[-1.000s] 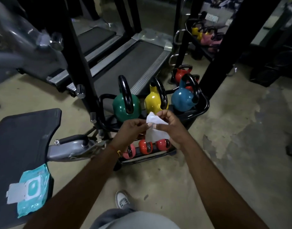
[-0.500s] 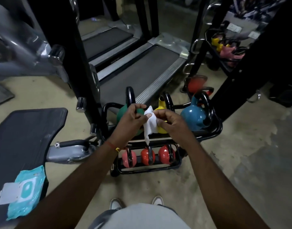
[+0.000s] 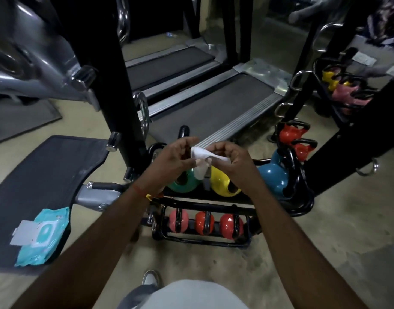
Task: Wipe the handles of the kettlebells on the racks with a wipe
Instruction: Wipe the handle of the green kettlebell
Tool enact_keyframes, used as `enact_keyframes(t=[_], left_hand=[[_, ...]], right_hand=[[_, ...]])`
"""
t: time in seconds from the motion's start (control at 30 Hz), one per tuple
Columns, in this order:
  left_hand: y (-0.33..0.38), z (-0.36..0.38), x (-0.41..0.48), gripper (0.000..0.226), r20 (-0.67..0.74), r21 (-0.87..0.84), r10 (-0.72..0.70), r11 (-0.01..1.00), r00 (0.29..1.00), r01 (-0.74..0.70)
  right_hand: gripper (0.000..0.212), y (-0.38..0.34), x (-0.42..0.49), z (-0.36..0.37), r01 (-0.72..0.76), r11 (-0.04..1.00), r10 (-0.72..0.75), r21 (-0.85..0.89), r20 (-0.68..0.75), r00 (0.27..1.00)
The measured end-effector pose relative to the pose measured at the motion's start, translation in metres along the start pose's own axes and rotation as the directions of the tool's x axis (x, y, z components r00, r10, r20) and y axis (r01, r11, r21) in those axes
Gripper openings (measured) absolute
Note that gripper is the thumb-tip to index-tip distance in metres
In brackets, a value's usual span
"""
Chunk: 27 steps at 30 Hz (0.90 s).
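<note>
- Pinching a white wipe [image 3: 201,153]: left hand [image 3: 176,160] and right hand [image 3: 232,162], fingers curled, each gripping one end; wipe bunched and stretched between them, one corner hanging down.
- Hands held above the rack's [image 3: 280,210] upper tier, in front of the kettlebells, touching none of them.
- Upper tier, left to right: green kettlebell [image 3: 183,186], yellow kettlebell [image 3: 221,185], blue kettlebell [image 3: 275,178]. Green and yellow partly hidden behind the hands; blue one's black handle [image 3: 291,166] in plain view, upright.
- Lower tier, near side: three small kettlebells [image 3: 204,223] in a row, one pink and two red, black handles upright.
- Left wrist: red thread and a yellow band [image 3: 148,196].
- Wipes pack [image 3: 43,236]: teal, flap open, lying on the near end of a dark padded bench [image 3: 47,166], left of the rack and well apart from the hands.
- Black post [image 3: 116,90]: upright, just left of the rack.
- Treadmills [image 3: 205,108]: two decks side by side, beyond the rack.
- Red kettlebells [image 3: 295,139]: two, far right of the blue one, beside the rack.
- Second rack [image 3: 327,92]: far right, holding yellow and pink kettlebells; blurred.
- Floor [image 3: 325,241]: bare concrete, stained.
- Shoe [image 3: 150,278]: near edge, below the rack.
</note>
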<state>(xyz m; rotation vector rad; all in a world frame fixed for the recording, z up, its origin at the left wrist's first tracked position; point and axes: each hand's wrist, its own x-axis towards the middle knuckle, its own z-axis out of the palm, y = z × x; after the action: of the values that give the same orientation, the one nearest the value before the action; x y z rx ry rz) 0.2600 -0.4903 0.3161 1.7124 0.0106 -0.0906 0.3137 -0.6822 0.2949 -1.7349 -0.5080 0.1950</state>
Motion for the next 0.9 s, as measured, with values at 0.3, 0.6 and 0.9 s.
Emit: enact_keyframes(t=[0.3, 0.6, 0.9], left_hand=[[-0.018, -0.008, 0.002, 0.018, -0.419, 0.257, 0.061, 0.965, 0.906, 0.054], [-0.016, -0.010, -0.001, 0.022, -0.359, -0.277, -0.184, 0.957, 0.915, 0.084], [-0.023, -0.026, 0.000, 0.015, -0.091, -0.293, -0.222, 0.938, 0.971, 0.187]], right_hand=[[0.020, 0.008, 0.017, 0.014, -0.087, 0.981, 0.107, 0.174, -0.106, 0.989], [0.033, 0.005, 0.009, 0.040, 0.204, 0.953, -0.201, -0.225, 0.037, 0.979], [0.016, 0.019, 0.016, 0.037, 0.257, 0.915, -0.286, -0.310, -0.050, 0.957]])
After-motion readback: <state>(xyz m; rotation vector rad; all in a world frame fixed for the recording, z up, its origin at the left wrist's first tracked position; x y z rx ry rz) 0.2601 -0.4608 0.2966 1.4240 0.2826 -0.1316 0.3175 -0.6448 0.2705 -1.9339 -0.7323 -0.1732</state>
